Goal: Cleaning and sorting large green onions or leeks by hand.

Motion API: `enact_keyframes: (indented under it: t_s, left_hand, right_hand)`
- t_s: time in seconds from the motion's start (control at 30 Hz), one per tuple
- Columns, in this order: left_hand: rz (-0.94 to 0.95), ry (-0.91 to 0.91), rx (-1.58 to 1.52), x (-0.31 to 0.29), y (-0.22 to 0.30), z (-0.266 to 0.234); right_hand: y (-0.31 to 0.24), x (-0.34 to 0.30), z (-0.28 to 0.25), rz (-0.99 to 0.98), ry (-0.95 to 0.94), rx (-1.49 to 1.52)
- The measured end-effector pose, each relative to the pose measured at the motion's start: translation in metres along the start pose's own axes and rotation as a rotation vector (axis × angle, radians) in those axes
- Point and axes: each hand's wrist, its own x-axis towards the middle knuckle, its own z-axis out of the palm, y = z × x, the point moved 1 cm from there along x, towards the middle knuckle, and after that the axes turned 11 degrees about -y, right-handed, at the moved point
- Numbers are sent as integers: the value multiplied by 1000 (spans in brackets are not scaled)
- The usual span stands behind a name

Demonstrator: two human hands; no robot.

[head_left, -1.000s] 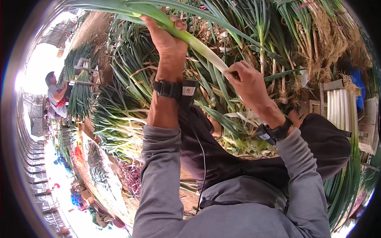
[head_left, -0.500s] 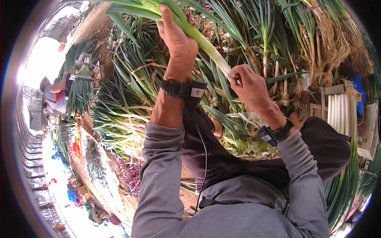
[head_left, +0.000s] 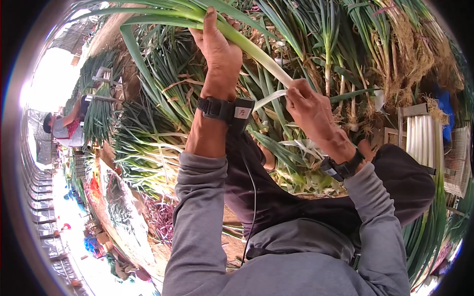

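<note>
A long green onion (head_left: 259,56) slants across the upper middle, its green leaves fanned to the upper left and its white end toward the lower right. My left hand (head_left: 219,56) is wrapped around it where the leaves meet the stalk, thumb pointing up. At the white end, my right hand (head_left: 314,112) has its fingers closed on the stalk; the very tip is hidden by them. From those fingers a pale strip of outer leaf (head_left: 269,99) hangs off to the left, apart from the stalk.
Untrimmed green onions with brown roots (head_left: 407,61) lie at the upper right. Bundled white stalks (head_left: 423,140) stand at the right beside a blue bag (head_left: 446,116). Loose leaves (head_left: 148,167) and purple scraps (head_left: 160,219) cover the left. Another person (head_left: 69,129) works at the far left.
A pale strip of outer leaf now hangs loose by my right hand. My left hand has shifted slightly left with the green onion, and its leaves have swung a little leftward.
</note>
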Motion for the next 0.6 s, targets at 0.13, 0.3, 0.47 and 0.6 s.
enact_keyframes:
  t_s: [0.13, 0.3, 0.47, 0.6]
  left_hand:
    - [50, 100, -3, 5, 3, -7]
    - [100, 72, 94, 7, 13, -14]
    - [125, 4, 84, 9, 15, -23]
    - [148, -32, 93, 16, 15, -23]
  right_hand:
    - [-2, -10, -2, -71, -44, 113]
    - [2, -52, 10, -83, -80, 124]
    - [7, -84, 14, 47, -193, 162]
    - [38, -146, 48, 146, -482, 150]
